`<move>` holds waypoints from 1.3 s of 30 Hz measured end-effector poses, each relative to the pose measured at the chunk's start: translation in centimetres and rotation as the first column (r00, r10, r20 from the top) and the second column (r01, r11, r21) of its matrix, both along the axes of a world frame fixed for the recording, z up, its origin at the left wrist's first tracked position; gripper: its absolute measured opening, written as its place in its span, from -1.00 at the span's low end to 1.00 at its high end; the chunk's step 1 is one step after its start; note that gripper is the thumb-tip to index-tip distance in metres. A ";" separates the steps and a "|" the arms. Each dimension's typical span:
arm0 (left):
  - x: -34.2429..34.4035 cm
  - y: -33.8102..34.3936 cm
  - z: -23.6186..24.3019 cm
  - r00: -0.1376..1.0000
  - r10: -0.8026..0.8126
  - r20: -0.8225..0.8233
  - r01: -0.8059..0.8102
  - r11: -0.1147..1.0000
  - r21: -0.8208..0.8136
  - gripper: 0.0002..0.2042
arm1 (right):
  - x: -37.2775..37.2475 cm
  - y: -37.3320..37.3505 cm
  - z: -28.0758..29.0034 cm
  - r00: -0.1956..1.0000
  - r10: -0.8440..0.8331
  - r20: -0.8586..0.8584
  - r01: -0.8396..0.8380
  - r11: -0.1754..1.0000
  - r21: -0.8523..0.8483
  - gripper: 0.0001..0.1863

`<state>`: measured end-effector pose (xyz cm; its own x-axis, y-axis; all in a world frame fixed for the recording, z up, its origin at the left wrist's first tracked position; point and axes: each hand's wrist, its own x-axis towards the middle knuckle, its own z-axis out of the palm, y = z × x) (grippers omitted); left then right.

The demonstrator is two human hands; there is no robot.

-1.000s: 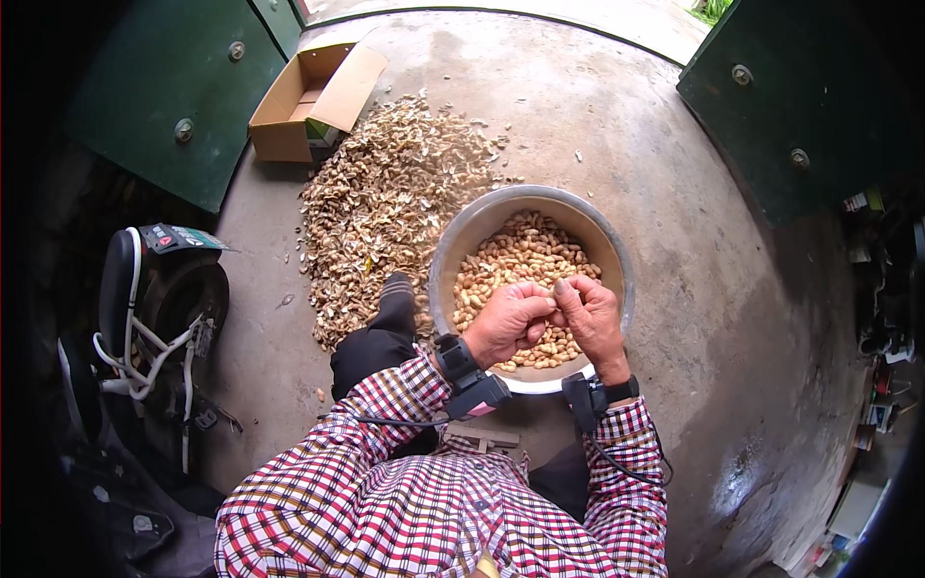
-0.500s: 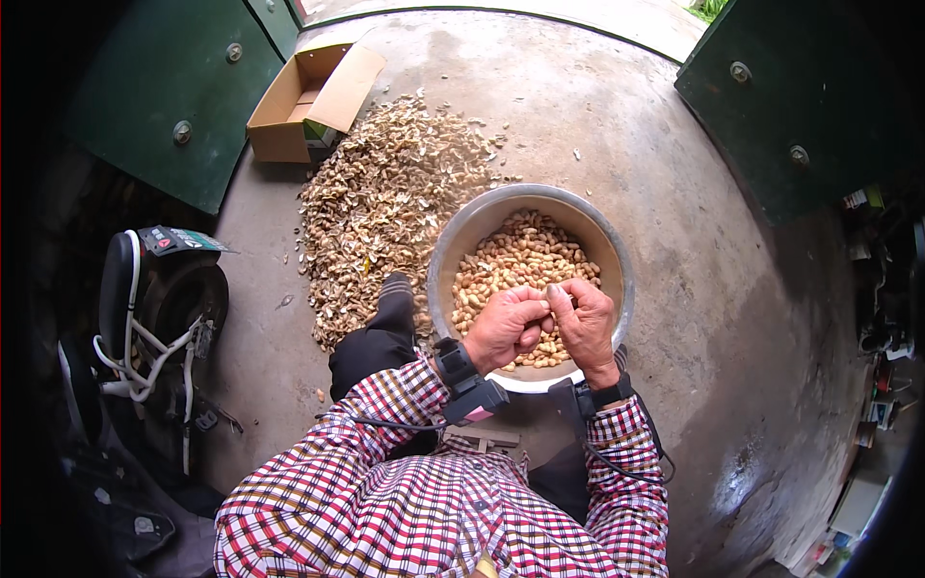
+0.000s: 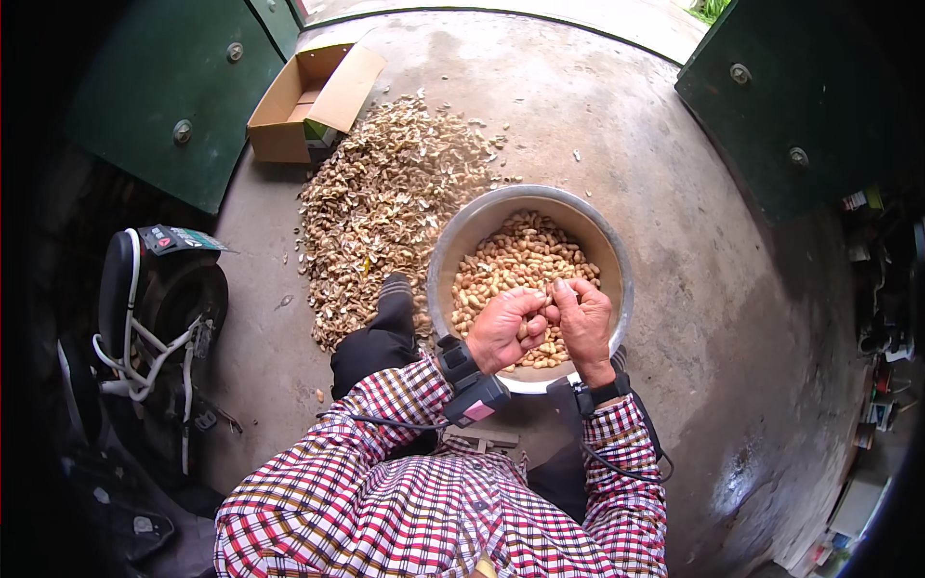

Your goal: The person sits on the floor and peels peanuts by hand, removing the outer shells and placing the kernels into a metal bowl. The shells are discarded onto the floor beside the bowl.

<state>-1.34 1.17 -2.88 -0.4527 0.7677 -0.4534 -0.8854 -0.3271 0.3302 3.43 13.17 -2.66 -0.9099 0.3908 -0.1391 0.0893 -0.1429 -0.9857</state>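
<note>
Over a wide metal basin (image 3: 617,231) of unshelled peanuts (image 3: 520,252), my two hands meet close together at the near right of the heap. My left hand (image 3: 503,329) is closed, its fingers curled, and a peanut (image 3: 523,330) shows between them. Thumb and forefinger of my right hand (image 3: 585,323) pinch together beside the left fingertips. What the right fingers hold is too small and too covered to make out. To the left of the basin spreads a large pile of peanut shells (image 3: 385,207) on the floor.
An open cardboard box (image 3: 279,140) stands at the far left edge of the shell pile. A black seat on a white tubular frame (image 3: 135,361) is at the left. Green metal doors (image 3: 159,96) flank the far opening. Cluttered shelves (image 3: 882,318) line the right.
My fingertips have shifted slightly: the left fingers have opened a little, baring the peanut in them, and the right hand has turned slightly. Basin and shell pile look unchanged.
</note>
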 end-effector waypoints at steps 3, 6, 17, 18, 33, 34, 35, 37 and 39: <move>0.1 0.0 0.0 0.999 0.027 0.042 -0.027 1.000 -0.011 -0.91 | 0.0 -0.2 0.2 0.999 -0.034 0.016 0.033 0.995 0.092 -0.79; 0.1 0.0 0.0 0.997 0.056 0.053 -0.055 0.998 -0.035 -0.90 | -0.1 -0.4 0.3 0.998 -0.063 -0.022 0.065 0.992 0.108 -0.79; -0.2 -0.1 -0.2 0.996 0.084 -0.031 -0.086 0.992 -0.093 -0.89 | -0.1 0.3 0.2 0.999 -0.042 0.013 0.042 0.999 -0.013 -0.81; -0.2 -0.1 -0.2 0.995 0.091 -0.036 -0.094 0.990 -0.106 -0.90 | -0.1 0.4 0.0 0.999 -0.052 0.014 0.052 0.997 -0.057 -0.82; -0.2 -0.2 -0.5 0.969 -0.069 -0.236 0.018 0.977 -0.211 -0.91 | -0.4 0.8 -0.1 0.984 0.132 0.121 -0.109 0.977 -0.183 -0.81; -0.2 -0.3 -0.5 0.971 -0.070 -0.227 0.024 0.980 -0.197 -0.87 | -0.4 0.8 0.4 0.984 0.124 0.127 -0.093 0.970 -0.226 -0.82; -0.2 -0.2 -0.4 0.973 -0.074 -0.220 0.034 0.983 -0.179 -0.83 | -0.4 1.0 0.2 0.984 0.121 0.127 -0.090 0.970 -0.225 -0.82; -0.4 0.1 0.1 0.984 -0.072 -0.162 0.041 0.982 -0.184 -0.77 | -0.4 1.3 -0.5 0.996 0.044 0.080 -0.026 0.978 -0.208 -0.82; -0.7 0.0 0.7 0.993 -0.060 -0.104 0.039 0.980 -0.195 -0.70 | -0.3 1.2 -0.3 0.996 0.011 0.089 0.010 0.973 -0.233 -0.83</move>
<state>-2.06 1.14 -2.14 -0.4706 0.6939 -0.5450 -0.8545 -0.2045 0.4775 3.14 14.39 -2.91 -0.8900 0.3378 -0.3061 0.1748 -0.3672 -0.9136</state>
